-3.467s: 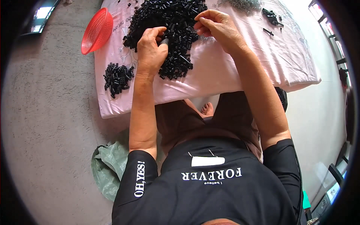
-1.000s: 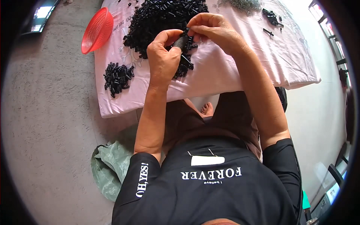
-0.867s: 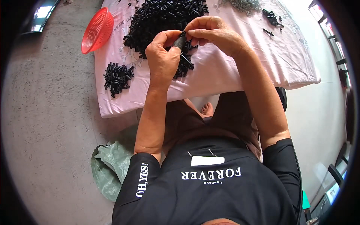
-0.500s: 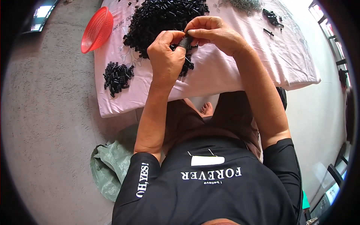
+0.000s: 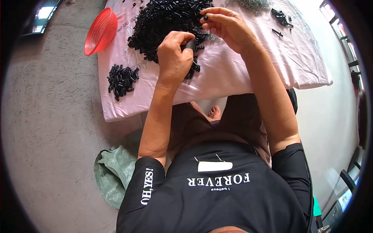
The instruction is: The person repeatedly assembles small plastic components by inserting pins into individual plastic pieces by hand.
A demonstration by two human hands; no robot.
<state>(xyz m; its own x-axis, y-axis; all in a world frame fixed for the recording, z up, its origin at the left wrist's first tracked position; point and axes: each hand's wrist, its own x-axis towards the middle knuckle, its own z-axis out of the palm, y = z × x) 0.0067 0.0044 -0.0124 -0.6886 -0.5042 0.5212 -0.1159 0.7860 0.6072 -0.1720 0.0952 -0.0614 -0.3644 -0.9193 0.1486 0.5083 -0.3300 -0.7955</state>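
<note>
Right hand (image 5: 229, 31) up over the right edge of the big black heap, thumb and index closed on a small black part (image 5: 206, 17); round end of it shows between the tips. Other fingers loosely curled under. Left hand (image 5: 175, 58) sits lower, over the near side of the heap, back of the hand to camera. Its fingers are bent in, index and thumb nearly together with a narrow gap behind the tips. Thumb wears a black sleeve (image 5: 189, 45). Can't tell if the left has a part: tips are dark against dark. Hands are apart, right one farther from the body.

Heap of black parts (image 5: 163, 23) lies on the table (image 5: 225, 75), pink cloth over it, heap running out of view at the top edge. Mostly short tubular bits, with a tongue coming toward the person beside the left hand. Separate small pile (image 5: 122, 80) of similar black bits near the table's left edge, well clear of both hands. Red perforated basket (image 5: 100, 33) tipped on its side past that edge, farther up. To the right: clear or silvery pile (image 5: 252, 5) at the top, black cluster (image 5: 280, 16), and one black rod (image 5: 277, 33) just below it.
</note>
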